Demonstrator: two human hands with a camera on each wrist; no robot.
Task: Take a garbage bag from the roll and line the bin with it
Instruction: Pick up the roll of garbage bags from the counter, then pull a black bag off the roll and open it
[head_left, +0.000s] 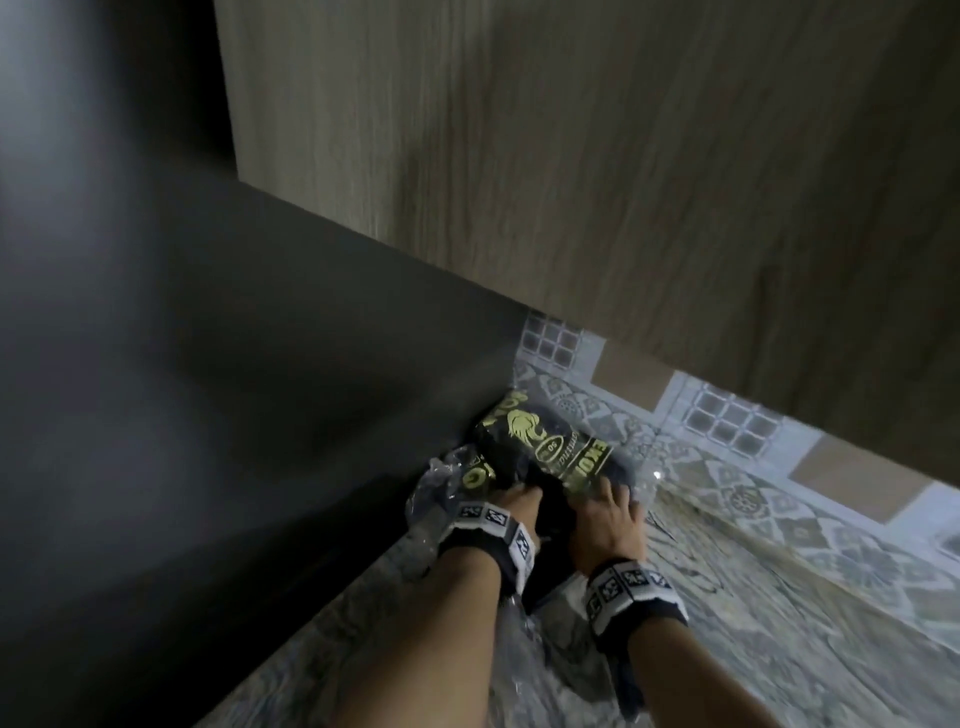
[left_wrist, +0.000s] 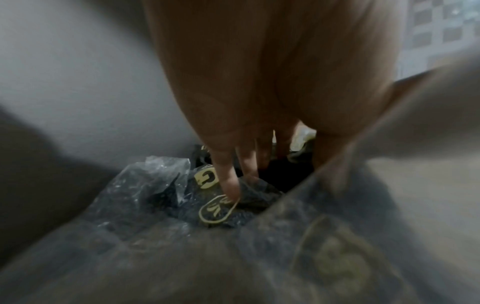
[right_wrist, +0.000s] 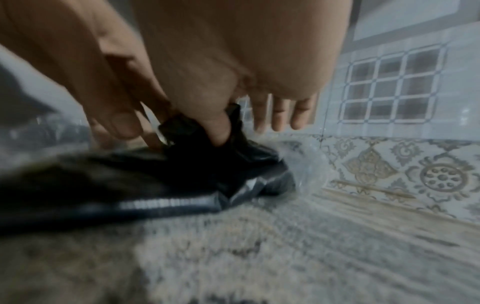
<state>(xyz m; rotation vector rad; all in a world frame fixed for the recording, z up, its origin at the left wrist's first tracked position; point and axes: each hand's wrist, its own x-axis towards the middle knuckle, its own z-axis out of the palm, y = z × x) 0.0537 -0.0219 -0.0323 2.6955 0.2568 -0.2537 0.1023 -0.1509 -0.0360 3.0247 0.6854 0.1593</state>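
Observation:
A pack of black garbage bags (head_left: 550, 447) with gold print lies in a torn clear wrapper (left_wrist: 145, 185) on the stone counter, pushed against a dark panel. My left hand (head_left: 511, 501) reaches into the wrapper's open end with straight fingers (left_wrist: 231, 185) that press on the printed plastic. To its right, my right hand (head_left: 608, 506) pinches a fold of a black bag (right_wrist: 233, 156) between thumb (right_wrist: 218, 131) and forefinger, its other fingers spread. No bin shows in any view.
A tall dark panel (head_left: 208, 364) closes off the left side. A wooden cabinet (head_left: 623, 182) hangs low over the pack. A patterned tiled wall (head_left: 727, 431) runs behind, and the mottled counter (head_left: 779, 597) stretches to the right.

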